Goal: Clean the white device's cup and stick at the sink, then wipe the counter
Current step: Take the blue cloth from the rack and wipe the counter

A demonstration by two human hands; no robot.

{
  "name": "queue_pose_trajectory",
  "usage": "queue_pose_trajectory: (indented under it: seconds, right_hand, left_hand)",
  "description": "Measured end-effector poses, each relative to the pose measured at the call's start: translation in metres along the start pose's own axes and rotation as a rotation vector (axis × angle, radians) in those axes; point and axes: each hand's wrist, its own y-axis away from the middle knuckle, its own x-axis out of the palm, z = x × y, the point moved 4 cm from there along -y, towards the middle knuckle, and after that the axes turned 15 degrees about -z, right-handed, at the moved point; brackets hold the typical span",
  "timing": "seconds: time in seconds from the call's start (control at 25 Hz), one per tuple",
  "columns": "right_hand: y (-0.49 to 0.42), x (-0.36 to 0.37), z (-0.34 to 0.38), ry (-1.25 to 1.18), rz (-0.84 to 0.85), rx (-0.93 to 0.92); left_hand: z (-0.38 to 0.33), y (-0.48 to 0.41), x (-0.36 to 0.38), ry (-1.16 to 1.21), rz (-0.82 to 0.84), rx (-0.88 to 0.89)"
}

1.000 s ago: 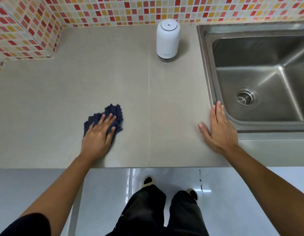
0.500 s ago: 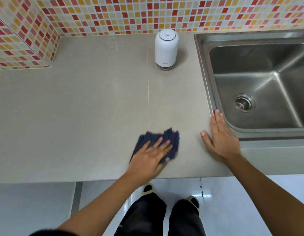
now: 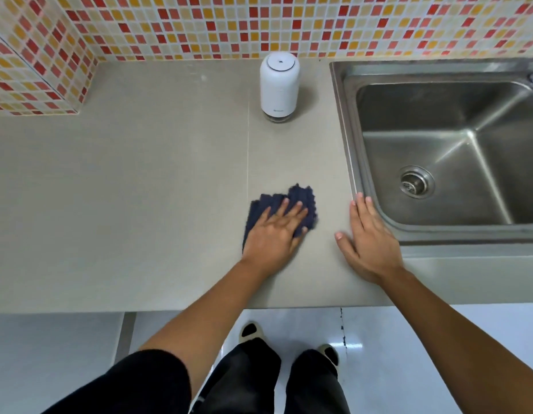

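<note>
The left hand covers the near half of the dark blue cloth, and the right edge of the cloth looks blurred. The sink is cut off by the picture's right edge. The grey mark low on the white device is too small to read.

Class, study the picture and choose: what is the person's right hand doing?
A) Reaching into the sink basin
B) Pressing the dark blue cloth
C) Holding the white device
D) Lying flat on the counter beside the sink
D: the right hand lies flat with straight fingers on the counter next to the sink rim, while the left hand presses the dark blue cloth.
</note>
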Motion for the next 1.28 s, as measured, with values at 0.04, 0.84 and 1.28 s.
queue_pose_trajectory:
  seconds: [0.04,0.84,1.28]
  right_hand:
    - [0.001,-0.001,-0.002,-0.029,0.017,-0.012]
    - [0.012,-0.008,-0.01,-0.062,0.064,-0.135]
    - [0.015,-0.004,-0.009,-0.003,0.016,-0.159]
  left_hand:
    - [-0.01,0.026,-0.003,-0.005,-0.002,0.146]
    - [0.088,0.037,-0.045,-0.02,-0.057,-0.133]
    - [0.028,0.134,-0.037,-0.119,-0.125,-0.057]
